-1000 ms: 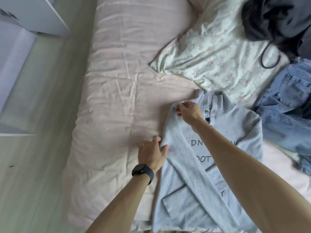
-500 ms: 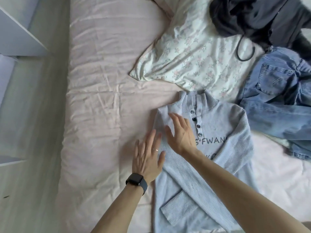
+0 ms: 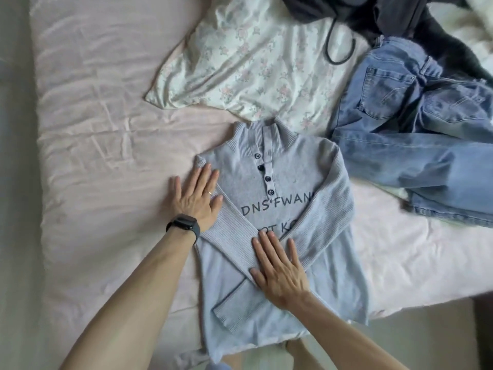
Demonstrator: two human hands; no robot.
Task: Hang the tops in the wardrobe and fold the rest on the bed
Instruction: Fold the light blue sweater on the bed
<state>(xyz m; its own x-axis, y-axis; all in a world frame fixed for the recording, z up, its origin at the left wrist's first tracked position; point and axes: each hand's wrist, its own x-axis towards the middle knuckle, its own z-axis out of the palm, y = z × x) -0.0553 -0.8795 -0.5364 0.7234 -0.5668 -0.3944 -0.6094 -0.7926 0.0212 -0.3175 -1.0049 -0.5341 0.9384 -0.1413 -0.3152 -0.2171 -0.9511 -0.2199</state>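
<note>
On the pink-sheeted bed, in the head view, a pale blue knit sweater lay face up near the edge closest to the person, collar pointing away. Dark buttons ran down its placket and partly covered lettering crossed the chest. Both sleeves were folded over the front and crossed. The left hand, wearing a dark watch and a ring, lay flat with straight fingers, half on the sweater's shoulder edge and half on the sheet. The right hand pressed flat, fingers spread, where the sleeves crossed. A white floral cloth touched the collar. Crumpled blue jeans lay just beside the sweater, and a dark garment was heaped beyond them.
</note>
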